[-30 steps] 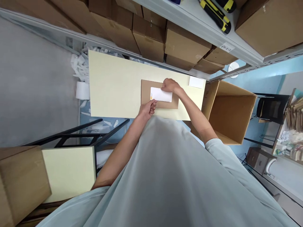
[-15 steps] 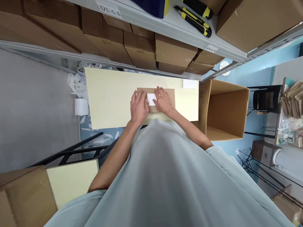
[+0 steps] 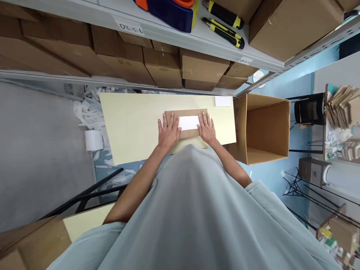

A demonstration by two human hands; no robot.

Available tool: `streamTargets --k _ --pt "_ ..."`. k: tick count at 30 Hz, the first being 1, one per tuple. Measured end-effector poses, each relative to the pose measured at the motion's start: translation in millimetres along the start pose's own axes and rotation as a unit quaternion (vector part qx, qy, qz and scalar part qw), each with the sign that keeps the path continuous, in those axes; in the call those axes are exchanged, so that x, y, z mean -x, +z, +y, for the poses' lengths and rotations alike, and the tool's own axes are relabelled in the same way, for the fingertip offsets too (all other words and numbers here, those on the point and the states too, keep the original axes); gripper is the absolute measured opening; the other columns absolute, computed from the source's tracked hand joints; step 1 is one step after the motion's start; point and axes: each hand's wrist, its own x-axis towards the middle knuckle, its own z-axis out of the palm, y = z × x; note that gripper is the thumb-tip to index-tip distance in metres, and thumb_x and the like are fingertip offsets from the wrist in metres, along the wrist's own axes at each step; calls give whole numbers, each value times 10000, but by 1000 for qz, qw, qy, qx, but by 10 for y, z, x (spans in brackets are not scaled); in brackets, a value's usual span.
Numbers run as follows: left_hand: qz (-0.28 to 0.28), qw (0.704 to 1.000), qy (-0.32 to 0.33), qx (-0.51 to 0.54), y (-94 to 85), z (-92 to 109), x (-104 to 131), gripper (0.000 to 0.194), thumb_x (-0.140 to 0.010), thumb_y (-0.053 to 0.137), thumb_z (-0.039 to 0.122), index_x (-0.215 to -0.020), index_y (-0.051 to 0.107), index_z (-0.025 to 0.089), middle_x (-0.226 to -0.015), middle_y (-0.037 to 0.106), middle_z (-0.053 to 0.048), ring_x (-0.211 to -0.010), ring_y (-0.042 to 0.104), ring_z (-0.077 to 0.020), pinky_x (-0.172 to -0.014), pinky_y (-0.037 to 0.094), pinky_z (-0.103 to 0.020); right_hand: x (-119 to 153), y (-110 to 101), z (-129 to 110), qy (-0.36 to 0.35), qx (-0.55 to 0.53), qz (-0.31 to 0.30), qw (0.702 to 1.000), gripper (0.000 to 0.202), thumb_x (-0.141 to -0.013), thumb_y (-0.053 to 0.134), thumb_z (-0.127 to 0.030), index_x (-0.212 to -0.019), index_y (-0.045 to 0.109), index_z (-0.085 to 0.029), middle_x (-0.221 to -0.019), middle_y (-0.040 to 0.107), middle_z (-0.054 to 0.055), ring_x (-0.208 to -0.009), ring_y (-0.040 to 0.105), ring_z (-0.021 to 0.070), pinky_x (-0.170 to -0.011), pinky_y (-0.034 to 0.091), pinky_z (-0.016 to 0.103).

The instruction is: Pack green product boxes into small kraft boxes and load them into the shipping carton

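A flat brown cardboard piece (image 3: 187, 112) lies on the pale yellow tabletop (image 3: 132, 123), near its front edge. On its middle is a white label (image 3: 188, 122). My left hand (image 3: 169, 132) rests flat on the left end of the cardboard with its fingers spread, the thumb at the label's left edge. Flat on the right end lies my right hand (image 3: 206, 128), fingers apart, its thumb by the label's right edge. Neither hand grips anything.
A stack of white paper (image 3: 222, 101) lies at the table's back right corner. Right of the table stands an open carton (image 3: 267, 127). Above the back edge, a shelf (image 3: 157, 41) holds brown boxes, utility knives (image 3: 225, 32) and a blue tape dispenser (image 3: 171, 14). A white roll (image 3: 93, 140) is at left.
My hands have moved apart to the two ends of the cardboard, and more of the white label now shows between them. The camera view has shifted slightly.
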Motion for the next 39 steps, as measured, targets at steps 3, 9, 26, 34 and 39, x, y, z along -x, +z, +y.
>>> streamTargets --k 3,9,26,34,39 --pt "5 1000 12 5 16 40 -5 782 -1117 414 543 -1808 391 178 -1915 218 -154 -1803 -54 -423 -1401 -106 -751 50 21 3 22 -1 18 1000 684 -1210 228 -363 -1851 234 -125 -1936 124 128 -1819 74 332 -1461 90 578" --pt "-34 996 79 6 164 289 -127 721 -1104 398 371 -1790 428 154 -1885 310 -152 -1805 53 -415 -1417 -68 -737 17 75 -308 -5 2 19 1000 660 -1212 266 -345 -1846 271 -164 -1934 154 125 -1817 104 323 -1463 72 590" --pt "-54 989 117 -72 61 51 -95 713 -1135 329 321 -1807 362 86 -1884 313 -151 -1804 36 -410 -1434 -38 -714 -28 470 -234 52 -43 76 995 622 -1222 317 -413 -1833 343 -298 -1956 87 50 -1823 30 336 -1462 47 595" --pt "-8 999 -46 -1 -138 -609 314 806 -1153 300 496 -1814 282 36 -1912 190 -214 -1800 -54 -413 -1439 -18 -678 218 566 401 260 -395 128 872 843 -1171 281 -651 -1851 248 -153 -1934 174 144 -1819 113 297 -1463 111 565" --pt "-73 974 -163 143 -2 -677 548 898 -1114 448 609 -1815 274 77 -1883 287 -228 -1796 171 -343 -1455 174 -524 434 684 289 251 -550 122 787 907 -1095 340 -848 -1687 563 -198 -1768 551 137 -1673 479 245 -1398 357 441"
